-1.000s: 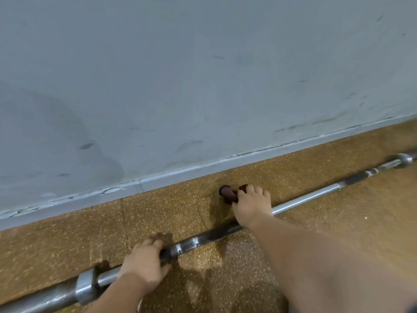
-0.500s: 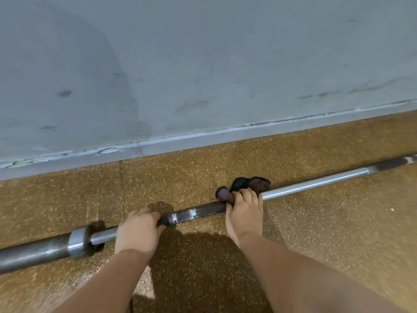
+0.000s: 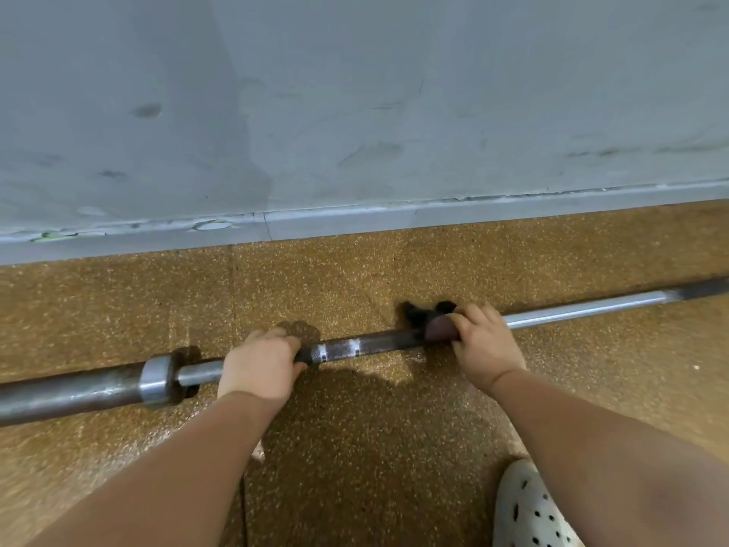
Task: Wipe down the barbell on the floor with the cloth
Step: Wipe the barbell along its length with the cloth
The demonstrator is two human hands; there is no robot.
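Floor [image 3: 355,448]: speckled ochre-brown rubber tile, with seam [image 3: 233,309] running toward 12 o'clock, left of centre. Grey skirting [image 3: 355,223] meets it at 12 o'clock. Barbell [image 3: 374,344] lies directly on it, running 9 o'clock to 2 o'clock; collar [image 3: 156,379] and thick sleeve at 9 o'clock end. White perforated clog [image 3: 524,511] at 5 o'clock.

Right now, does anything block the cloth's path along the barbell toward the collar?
Yes: the left hand grips the barbell between the cloth, under the right hand, and the collar. Between the hands it is bare.
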